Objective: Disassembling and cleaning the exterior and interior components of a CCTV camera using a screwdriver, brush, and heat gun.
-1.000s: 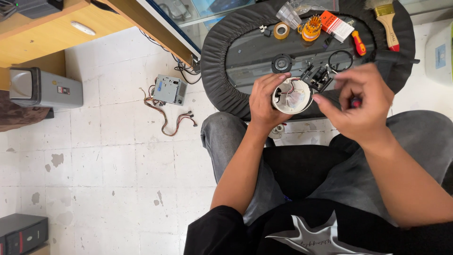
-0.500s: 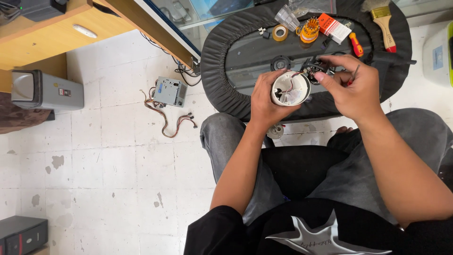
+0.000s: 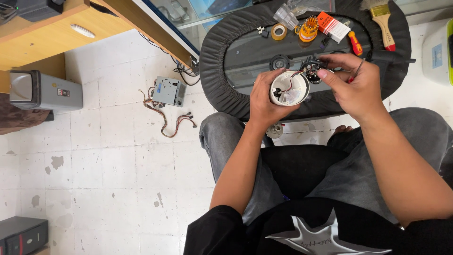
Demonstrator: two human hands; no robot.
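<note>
Head view: seated person working over a round black tray (image 3: 222,71).
Left hand (image 3: 264,101): fingers wrapped around a white round housing (image 3: 289,89), its open side facing up.
Right hand (image 3: 351,85): fingertips pinched on a small black wired part (image 3: 311,72) just beside the housing's rim.
Wires: run from that part into the housing.
Tray holds: tape roll (image 3: 279,31), orange screwdriver (image 3: 355,43), paintbrush (image 3: 383,21).

My left hand (image 3: 264,101) is raised in front of me with fingers curled in a cupping grip, forearm running up from my lap, while my right hand (image 3: 351,85) sits just beside it, thumb and forefinger pinched, wrist bent inward.
</note>
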